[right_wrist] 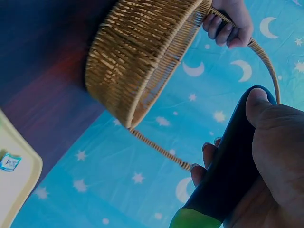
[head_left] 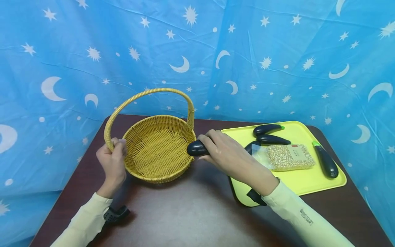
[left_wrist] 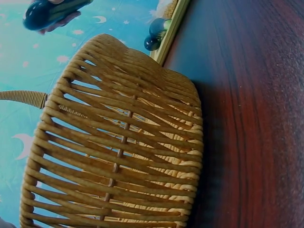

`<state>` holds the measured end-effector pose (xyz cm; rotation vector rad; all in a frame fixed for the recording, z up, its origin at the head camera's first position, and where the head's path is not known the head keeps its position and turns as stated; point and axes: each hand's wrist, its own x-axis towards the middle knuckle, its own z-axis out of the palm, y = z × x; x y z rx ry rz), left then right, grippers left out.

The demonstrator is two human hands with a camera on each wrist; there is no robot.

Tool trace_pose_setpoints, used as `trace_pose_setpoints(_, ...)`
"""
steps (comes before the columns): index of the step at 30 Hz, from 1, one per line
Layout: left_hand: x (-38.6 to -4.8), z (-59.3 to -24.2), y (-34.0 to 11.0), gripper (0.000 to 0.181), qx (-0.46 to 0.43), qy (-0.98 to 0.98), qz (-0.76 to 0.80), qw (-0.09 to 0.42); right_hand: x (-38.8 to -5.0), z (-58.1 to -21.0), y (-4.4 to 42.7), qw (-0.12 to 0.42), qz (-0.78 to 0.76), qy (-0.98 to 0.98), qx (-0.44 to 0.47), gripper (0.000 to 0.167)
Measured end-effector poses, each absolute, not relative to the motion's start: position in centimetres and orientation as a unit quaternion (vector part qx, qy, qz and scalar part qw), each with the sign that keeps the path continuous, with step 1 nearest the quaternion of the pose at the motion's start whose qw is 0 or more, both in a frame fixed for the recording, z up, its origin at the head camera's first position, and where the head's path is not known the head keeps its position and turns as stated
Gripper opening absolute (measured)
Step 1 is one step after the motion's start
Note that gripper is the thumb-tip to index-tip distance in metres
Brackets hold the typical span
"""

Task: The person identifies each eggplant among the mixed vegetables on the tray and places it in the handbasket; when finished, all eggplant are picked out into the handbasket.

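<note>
R hand (head_left: pixel 228 152) grips a dark eggplant (head_left: pixel 196 148), thumb one side, fingers round the other. L hand (head_left: pixel 112 159) is curled tight round the L end of the handle (head_left: pixel 151 91) of a yellow wicker basket (head_left: pixel 162 151), just above its rim. Held eggplant's in the air near the basket's R rim, i.e. across the opening from L hand; blunt dark end pts toward basket, green stem end back twd R wrist, per R wrist cam. L wrist cam shows it higher than the rim, apart from the basket.

Basket's upright on the dk brown table (head_left: pixel 191 209). To its R, beyond R hand: yellow tray (head_left: pixel 297 135) w/ two eggplants (head_left: pixel 274 139) nr the back, one partly hidden eggplant (head_left: pixel 249 147) by a clear bag of kernels (head_left: pixel 290 157), plus another eggplant (head_left: pixel 325 161) at far R. Blue star-and-moon cloth (head_left: pixel 197 51) behind.
</note>
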<state>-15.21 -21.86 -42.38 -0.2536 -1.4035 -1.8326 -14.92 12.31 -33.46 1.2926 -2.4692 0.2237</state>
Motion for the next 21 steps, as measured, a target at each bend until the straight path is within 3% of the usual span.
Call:
trace_pose_setpoints(15, -15.3, -42.5, -21.7, 0.041, -0.087, -0.555, -0.72, 0.406, -16.9, -32.9, 7.6, 0.158, 0.062, -0.859, 0.483, 0.053)
trace_pose_setpoints(21, -15.3, -42.5, -21.8, 0.041, -0.086, -0.557, -0.719, 0.406, -18.1, -33.2, 5.2, 0.126, 0.044, -0.862, 0.488, 0.055)
